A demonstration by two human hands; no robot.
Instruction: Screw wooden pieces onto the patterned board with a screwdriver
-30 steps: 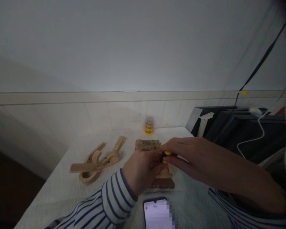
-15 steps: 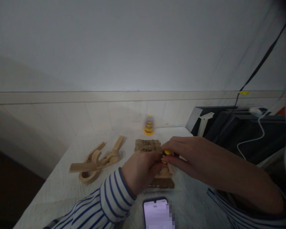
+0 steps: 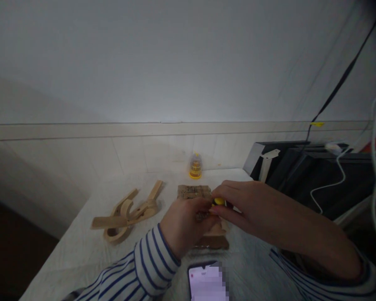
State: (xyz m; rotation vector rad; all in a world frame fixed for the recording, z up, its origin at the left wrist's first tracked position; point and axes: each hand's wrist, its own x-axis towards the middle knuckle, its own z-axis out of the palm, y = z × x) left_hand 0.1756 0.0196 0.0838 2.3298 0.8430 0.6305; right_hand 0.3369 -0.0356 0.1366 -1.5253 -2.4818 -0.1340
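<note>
Over a brown printed paper bag (image 3: 194, 191), both of my hands meet. My right hand (image 3: 247, 200) pinches a small yellow-and-black piece (image 3: 219, 201), which looks like a screwdriver handle; its lower end is hidden by fingers. My left hand (image 3: 188, 219) is closed right beside it, thumb and forefinger pressed together near the black end. Whatever lies between the left fingers is too hidden to name. A yellow-based clear dome case of small bits (image 3: 195, 167) stands behind the bag.
Curved and straight wooden pieces (image 3: 125, 217), joined together, lie on the white-covered table (image 3: 81, 251) at left. A lit phone (image 3: 205, 280) lies near the front edge. Dark flat panels (image 3: 319, 175) and a white cable (image 3: 341, 167) are at right; a wall rises behind.
My hands stay together over the bag with only slight finger movement around the yellow-and-black piece. The whole view has shifted slightly.
</note>
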